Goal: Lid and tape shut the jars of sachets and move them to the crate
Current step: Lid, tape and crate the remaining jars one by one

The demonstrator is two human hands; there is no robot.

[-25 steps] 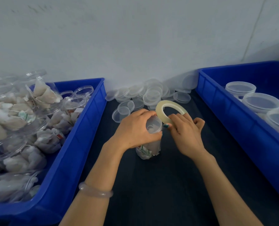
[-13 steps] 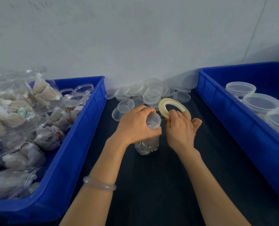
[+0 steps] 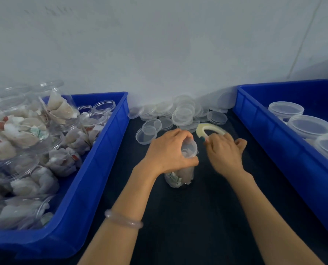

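Mid-frame, the jar of sachets stands on the dark counter, lid on. The left hand curls its fingers round the jar's top; the right hand, blurred, seems to pinch the tape roll just beside it. Best to hold the jar steady, press the tape end onto the lid seam, then wrap it flat, without wrinkles or gaps.

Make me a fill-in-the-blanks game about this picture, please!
The left crate and right crate are both coloured ____. A bracelet circles the ____ wrist. The left hand grips the jar, while the right hand holds a roll of ____.
Missing words: blue, left, tape.
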